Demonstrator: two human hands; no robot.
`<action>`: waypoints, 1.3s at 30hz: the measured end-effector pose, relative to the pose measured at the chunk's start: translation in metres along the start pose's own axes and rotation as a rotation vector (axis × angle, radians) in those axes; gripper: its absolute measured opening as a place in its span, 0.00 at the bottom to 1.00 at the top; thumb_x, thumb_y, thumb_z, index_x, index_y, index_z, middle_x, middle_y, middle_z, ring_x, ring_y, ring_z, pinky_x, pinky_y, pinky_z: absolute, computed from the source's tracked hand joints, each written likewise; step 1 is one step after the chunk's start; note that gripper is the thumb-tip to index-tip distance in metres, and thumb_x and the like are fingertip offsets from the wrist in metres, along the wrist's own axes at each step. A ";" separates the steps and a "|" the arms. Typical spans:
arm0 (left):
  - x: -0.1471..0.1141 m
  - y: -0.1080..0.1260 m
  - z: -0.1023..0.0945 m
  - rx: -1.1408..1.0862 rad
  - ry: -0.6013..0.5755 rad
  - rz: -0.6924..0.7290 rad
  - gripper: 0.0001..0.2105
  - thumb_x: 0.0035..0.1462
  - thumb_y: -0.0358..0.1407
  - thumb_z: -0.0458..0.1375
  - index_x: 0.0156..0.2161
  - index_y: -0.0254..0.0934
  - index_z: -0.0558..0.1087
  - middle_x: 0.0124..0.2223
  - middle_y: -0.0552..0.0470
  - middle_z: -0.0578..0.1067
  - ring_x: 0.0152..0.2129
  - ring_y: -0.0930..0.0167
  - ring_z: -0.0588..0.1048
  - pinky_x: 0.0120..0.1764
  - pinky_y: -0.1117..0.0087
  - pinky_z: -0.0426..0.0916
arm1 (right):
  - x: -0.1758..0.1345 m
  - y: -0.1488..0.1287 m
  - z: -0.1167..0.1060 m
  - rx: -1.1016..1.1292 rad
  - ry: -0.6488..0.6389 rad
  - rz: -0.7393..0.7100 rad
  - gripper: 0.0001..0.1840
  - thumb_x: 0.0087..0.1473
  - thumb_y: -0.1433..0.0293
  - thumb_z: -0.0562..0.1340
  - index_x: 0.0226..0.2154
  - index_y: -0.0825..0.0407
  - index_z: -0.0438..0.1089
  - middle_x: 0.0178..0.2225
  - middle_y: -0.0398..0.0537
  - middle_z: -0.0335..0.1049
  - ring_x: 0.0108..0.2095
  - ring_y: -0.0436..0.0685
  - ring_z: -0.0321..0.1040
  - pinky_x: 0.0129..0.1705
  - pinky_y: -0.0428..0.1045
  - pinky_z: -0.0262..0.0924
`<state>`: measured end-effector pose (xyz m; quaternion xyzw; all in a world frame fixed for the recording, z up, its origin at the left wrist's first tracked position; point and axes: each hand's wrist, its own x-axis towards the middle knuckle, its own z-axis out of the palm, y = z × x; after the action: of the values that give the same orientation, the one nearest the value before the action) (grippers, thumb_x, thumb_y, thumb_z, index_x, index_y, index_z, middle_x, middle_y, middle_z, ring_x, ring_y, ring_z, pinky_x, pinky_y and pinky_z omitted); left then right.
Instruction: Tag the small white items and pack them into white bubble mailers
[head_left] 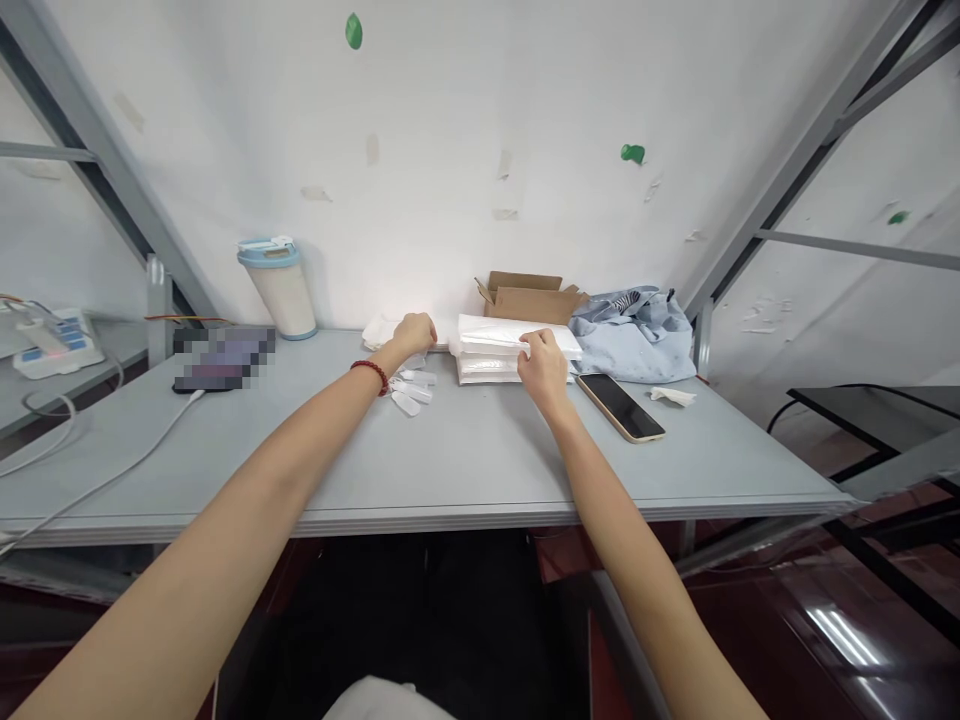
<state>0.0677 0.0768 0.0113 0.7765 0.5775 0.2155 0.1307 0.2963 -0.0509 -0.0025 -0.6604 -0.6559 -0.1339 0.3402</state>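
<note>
My left hand is closed above a small white heap at the back middle of the table, a red bead bracelet on its wrist. Whatever lies in its fingers is hidden. Just below that wrist are several small clear plastic pieces, spread on the tabletop. My right hand pinches the front edge of the upper white plastic-wrapped pack. Beneath that pack lies another white wrapped pack.
An open cardboard box stands behind the packs, beside a crumpled light-blue cloth. One phone and a crumpled tissue lie at right. Leftward are a tumbler, a blurred phone with its white cable, and a power strip.
</note>
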 end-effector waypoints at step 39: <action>-0.117 0.008 -0.006 0.223 0.762 0.721 0.14 0.66 0.30 0.44 0.39 0.38 0.73 0.41 0.43 0.78 0.37 0.64 0.72 0.39 0.62 0.62 | -0.028 -0.056 0.009 -0.088 0.284 -0.589 0.19 0.65 0.70 0.48 0.55 0.50 0.64 0.54 0.59 0.66 0.55 0.63 0.60 0.54 0.58 0.52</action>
<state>0.0431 -0.0373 -0.0017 0.8015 0.3000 0.4508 -0.2536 0.2369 -0.0724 -0.0113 -0.4310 -0.7584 -0.3454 0.3460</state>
